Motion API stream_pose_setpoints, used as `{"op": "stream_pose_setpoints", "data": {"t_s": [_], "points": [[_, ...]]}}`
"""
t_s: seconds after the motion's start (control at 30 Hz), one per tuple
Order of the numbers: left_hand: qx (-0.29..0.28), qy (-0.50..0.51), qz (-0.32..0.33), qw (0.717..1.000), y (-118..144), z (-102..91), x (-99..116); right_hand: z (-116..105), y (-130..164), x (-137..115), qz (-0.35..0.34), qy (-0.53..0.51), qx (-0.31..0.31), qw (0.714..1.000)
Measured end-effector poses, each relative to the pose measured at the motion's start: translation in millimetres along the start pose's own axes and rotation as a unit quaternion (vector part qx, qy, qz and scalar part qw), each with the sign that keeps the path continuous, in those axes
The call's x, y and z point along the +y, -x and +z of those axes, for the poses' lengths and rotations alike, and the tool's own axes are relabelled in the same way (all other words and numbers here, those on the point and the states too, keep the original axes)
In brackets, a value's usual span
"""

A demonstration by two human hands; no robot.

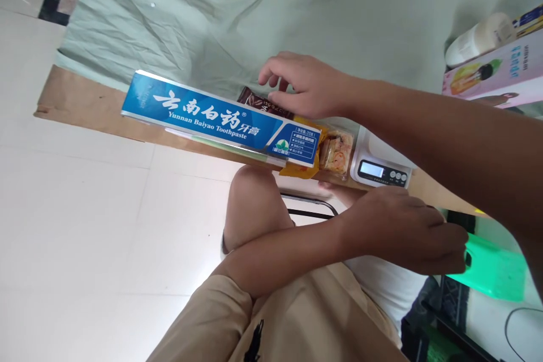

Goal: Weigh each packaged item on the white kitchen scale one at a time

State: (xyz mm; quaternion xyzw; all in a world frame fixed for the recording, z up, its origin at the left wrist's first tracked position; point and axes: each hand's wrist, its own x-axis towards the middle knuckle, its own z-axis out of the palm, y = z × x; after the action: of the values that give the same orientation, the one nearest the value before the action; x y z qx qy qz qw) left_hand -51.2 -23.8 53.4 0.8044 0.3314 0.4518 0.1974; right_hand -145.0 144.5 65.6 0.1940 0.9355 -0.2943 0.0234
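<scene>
My left hand reaches across my lap to the right, below the table edge. Its fingers are curled closed at the near end of a bright green plastic case; the fingertips are hidden. My right hand hovers over the table, thumb and bent fingers apart, nothing between them. Just under it lies a dark brown snack wrapper. In front is a long blue toothpaste box, partly over a yellow packet. Beside these are a clear-wrapped snack and a white digital scale, partly covered by my right arm.
A green cloth with wrinkles covers the table above its brown edge. At the right stand a white bottle and a pink printed box. Below the edge are my knee, a black metal frame and pale floor tiles.
</scene>
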Motion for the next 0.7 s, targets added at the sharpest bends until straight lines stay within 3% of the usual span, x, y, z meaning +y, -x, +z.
{"op": "stream_pose_setpoints", "data": {"t_s": [0.13,0.3,0.43,0.5,0.57,0.63,0.7], "points": [[0.016,0.002,0.003,1.000,-1,2.1,0,3,3,10,0.013,0.008,0.002,1.000],[0.023,-0.008,0.005,1.000,1,7.4,-1,10,3,8,0.050,-0.061,0.000,0.997],[0.024,-0.023,0.013,0.999,3,12.2,-5,-7,20,4,0.039,-0.059,0.056,0.996],[0.030,-0.039,0.010,0.999,5,14.5,-7,-19,51,10,0.036,-0.075,0.129,0.988],[0.075,-0.058,0.019,0.995,7,16.0,-8,-23,102,25,0.048,-0.130,0.244,0.960],[0.156,-0.066,0.035,0.985,8,15.9,-9,-14,169,44,0.082,-0.175,0.389,0.901],[0.213,-0.058,0.044,0.974,8,14.2,-10,6,243,61,0.180,-0.198,0.518,0.812]]}}
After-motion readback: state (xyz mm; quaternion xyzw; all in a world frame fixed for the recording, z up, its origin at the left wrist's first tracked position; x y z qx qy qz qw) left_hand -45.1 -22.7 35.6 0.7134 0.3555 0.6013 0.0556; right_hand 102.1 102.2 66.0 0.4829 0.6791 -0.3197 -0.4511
